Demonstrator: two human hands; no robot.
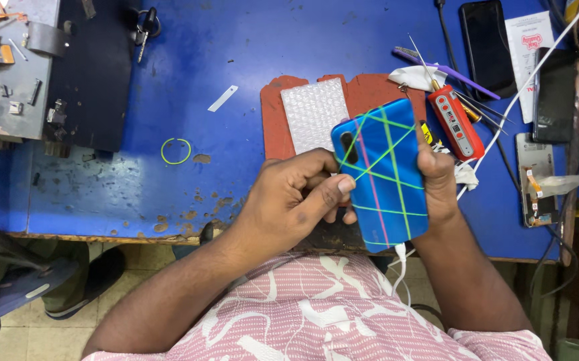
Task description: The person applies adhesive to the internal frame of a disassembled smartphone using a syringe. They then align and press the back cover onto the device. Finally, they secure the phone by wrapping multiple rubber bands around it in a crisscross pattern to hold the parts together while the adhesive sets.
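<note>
Over blue bench, left hand and right hand grasp blue phone, upright, camera end away.

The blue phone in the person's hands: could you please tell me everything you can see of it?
The blue phone is a glossy slab seen from its back, with a dark camera strip near the top left corner. Green and pink rubber bands cross it. It is tilted above the blue table's edge, gripped by the left hand and the right hand at its sides.

Blue phone, back up (camera window at its upper left), tilted; green and pink bands cross it; held above the bench edge
</note>
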